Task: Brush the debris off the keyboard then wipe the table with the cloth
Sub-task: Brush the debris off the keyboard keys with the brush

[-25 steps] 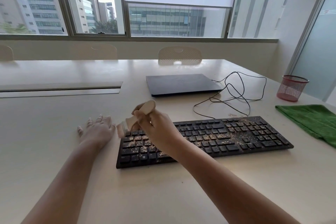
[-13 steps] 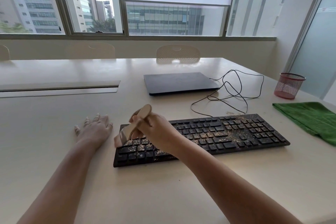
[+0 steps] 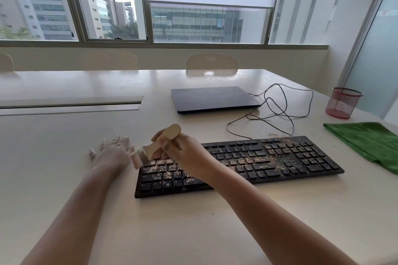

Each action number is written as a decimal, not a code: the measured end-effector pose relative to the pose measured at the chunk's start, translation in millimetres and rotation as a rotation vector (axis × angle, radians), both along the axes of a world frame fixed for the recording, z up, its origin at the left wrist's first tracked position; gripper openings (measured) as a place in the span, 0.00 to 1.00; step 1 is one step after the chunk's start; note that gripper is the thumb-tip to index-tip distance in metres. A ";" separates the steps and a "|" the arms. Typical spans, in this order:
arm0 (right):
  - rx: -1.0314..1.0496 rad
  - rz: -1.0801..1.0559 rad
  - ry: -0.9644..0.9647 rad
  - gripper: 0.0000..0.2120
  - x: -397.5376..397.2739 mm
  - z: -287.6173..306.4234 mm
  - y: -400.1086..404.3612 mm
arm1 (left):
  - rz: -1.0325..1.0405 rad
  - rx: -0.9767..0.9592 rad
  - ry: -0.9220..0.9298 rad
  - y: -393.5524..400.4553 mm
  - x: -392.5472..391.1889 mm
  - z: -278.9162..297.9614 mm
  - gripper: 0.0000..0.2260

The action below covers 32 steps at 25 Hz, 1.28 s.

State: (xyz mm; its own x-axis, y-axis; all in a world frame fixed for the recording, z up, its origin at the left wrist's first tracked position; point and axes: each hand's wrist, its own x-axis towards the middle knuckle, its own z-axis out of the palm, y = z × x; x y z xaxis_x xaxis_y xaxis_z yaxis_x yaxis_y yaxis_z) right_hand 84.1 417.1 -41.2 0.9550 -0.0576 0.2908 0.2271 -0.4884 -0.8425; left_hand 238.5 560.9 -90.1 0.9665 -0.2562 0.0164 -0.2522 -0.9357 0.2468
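A closed dark grey laptop point(image 3: 213, 99) is lying flat on the pale cream table point(image 3: 193, 221) beyond the keyboard, and a thin black cable point(image 3: 277, 112) is looping loosely between the laptop and the keyboard's far edge. At the far right a red wire-mesh pen cup point(image 3: 342, 103) is standing upright near the table's edge; I cannot tell whether anything is inside it. Just in front of it a folded green cloth point(image 3: 370, 142) is lying flat, close beside the keyboard's right end but not touching it. A cream perforated chair back point(image 3: 211, 64) is showing behind the far edge of the table.

The long black keyboard point(image 3: 269, 161) is sitting in front of the person, with tan crumb-like debris point(image 3: 254, 160) scattered over its keys. The right hand point(image 3: 183, 155) is gripping the handle of a small pale wooden brush point(image 3: 159, 144), fingers curled round it, over the keyboard's left part, and the forearm is crossing and hiding the keys beneath. The blurred bristle end is pointing down at the top left corner. The left hand point(image 3: 112, 155) is resting flat on the table just left of the keyboard, fingers spread.
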 end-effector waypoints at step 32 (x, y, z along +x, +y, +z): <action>-0.510 -0.158 -0.085 0.10 9.4 5.6 9.5 | 0.021 -0.021 -0.011 -3.9 0.4 -6.7 0.22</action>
